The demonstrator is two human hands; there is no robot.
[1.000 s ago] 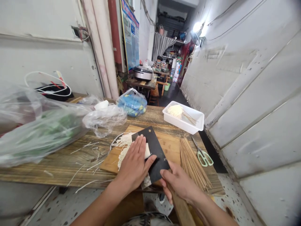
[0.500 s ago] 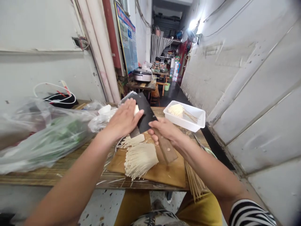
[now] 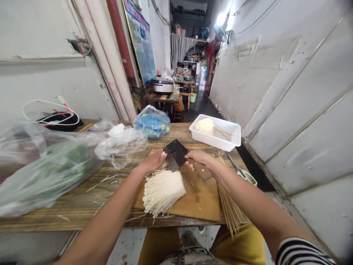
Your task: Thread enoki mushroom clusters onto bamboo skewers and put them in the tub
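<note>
The cleaver has come down flatter at the cutting board's far end; the enoki bundle lies uncovered.

Your left hand lies flat, fingers extended and together, while your right hand curls closed, palm down.

You face a narrow corridor, with scuffed white panel walls at 3 o'clock and pale pipes beside a blue poster at 11 o'clock. A bright lamp glows at 1 o'clock. At 12 o'clock, a dark floor runs past a wooden table.
</note>
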